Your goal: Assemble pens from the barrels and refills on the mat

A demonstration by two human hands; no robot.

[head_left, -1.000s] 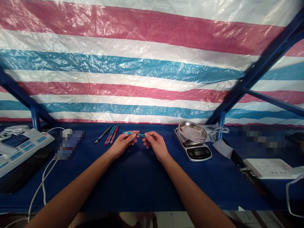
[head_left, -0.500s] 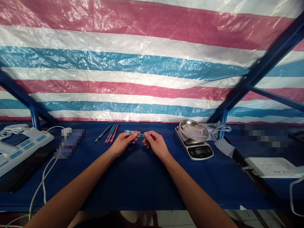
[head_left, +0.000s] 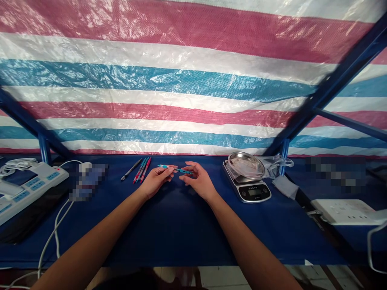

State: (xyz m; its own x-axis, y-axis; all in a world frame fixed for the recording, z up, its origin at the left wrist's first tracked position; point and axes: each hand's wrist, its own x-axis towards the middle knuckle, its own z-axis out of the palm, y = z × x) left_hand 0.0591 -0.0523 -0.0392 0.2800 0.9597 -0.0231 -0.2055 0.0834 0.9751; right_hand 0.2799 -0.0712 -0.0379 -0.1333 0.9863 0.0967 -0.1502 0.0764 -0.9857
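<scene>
Pinched in the fingers of my left hand (head_left: pixel 159 180) is a blue-and-white pen (head_left: pixel 165 166), held nearly level above the table. Its teal end reaches right, toward my right hand (head_left: pixel 196 180). The right thumb and fingers are spread around that end; whether they touch it is hard to make out. To the left of my hands lie several pens side by side: a pink one (head_left: pixel 146 169), teal ones (head_left: pixel 139 171) and, a little apart, a dark grey one (head_left: pixel 131 169).
On the right stands a kitchen scale (head_left: pixel 255 193) with a metal bowl (head_left: pixel 246 165) and plastic bags (head_left: pixel 276 165). A white power strip (head_left: pixel 36 183) with cables lies at the left, a white socket box (head_left: pixel 344 212) at the far right. Striped sheeting (head_left: pixel 169 108) hangs behind the blue table (head_left: pixel 175 229).
The thumb and fingers of my right hand have parted from their pinch on the pen's teal end, and more of that end shows. My left hand keeps its hold in nearly the same place.
</scene>
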